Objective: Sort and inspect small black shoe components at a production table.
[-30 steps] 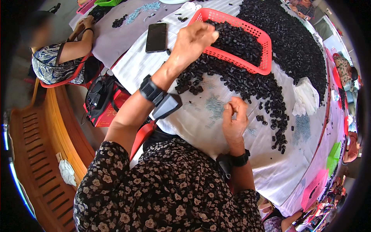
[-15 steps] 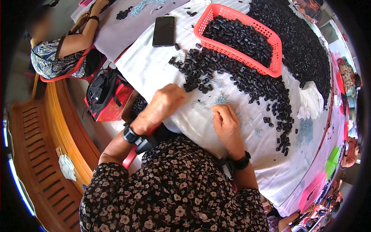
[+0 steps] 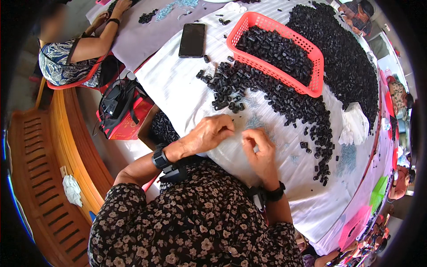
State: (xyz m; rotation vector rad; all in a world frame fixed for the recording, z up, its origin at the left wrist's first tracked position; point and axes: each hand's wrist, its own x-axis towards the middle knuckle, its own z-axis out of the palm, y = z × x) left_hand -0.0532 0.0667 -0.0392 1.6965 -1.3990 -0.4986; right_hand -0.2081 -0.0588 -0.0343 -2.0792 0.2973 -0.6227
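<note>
1. Down from the basket's near edge a second ago, the left hand (image 3: 209,132) has come back across the white cloth (image 3: 167,86) and now sits just beside the right hand (image 3: 261,151), which has shifted only a little.

2. Progress, judged by how things lie: the red basket (image 3: 316,84) is well filled with small black pieces, while a loose band of black pieces (image 3: 307,116) curves round its near side and a far larger dark heap (image 3: 344,66) spreads beyond it. Plenty seems left, then; which pieces are finished cannot be told.

3. Small pale-blue wiry bits (image 3: 254,122) lie just past the fingertips, and another patch of them (image 3: 347,162) lies by the crumpled white wrapping (image 3: 354,124), apparently unused so far.

4. Left of the person's lap, an open carton (image 3: 145,129) also contains black pieces; whether these are done or waiting is unclear.

5. Both hands are half closed over the cloth, their tips turned toward each other across a narrow gap. The left has thumb and fingers drawn into a pinch; the right is curled into a loose loop. Whether either grasps a tiny piece cannot be told.
</note>
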